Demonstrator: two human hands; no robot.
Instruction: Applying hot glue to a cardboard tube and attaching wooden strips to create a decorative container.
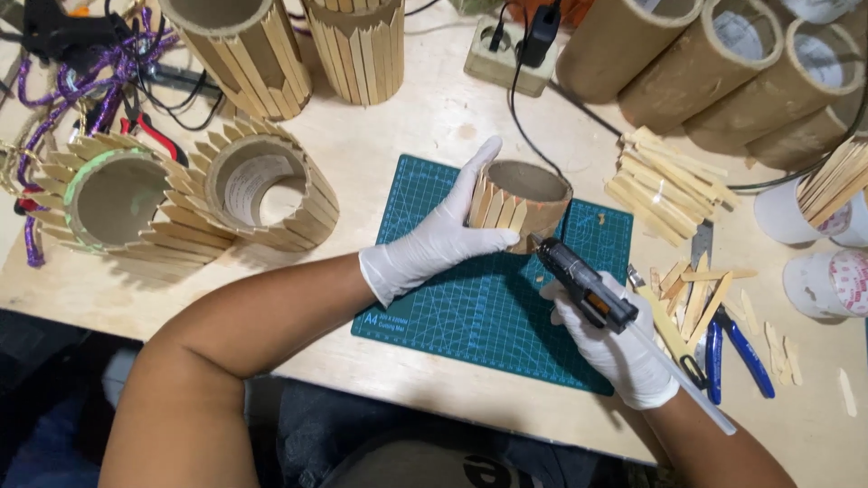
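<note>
My left hand (443, 237), in a white glove, grips a short cardboard tube (529, 192) partly clad with pointed wooden sticks, held on a teal cutting mat (470, 307). My right hand (619, 348), also gloved, holds a black glue gun (583, 282). A clear glue stick juts from the back of the gun. Its nozzle touches the tube's lower edge beside the last stick.
Two stick-covered tubes (194, 194) lie at left, and two more stand behind them. Bare cardboard tubes (723, 63) are stacked at top right. A pile of sticks (665, 185), offcuts, blue-handled cutters (737, 348), white cups, a power strip (511, 54) and purple tinsel surround the mat.
</note>
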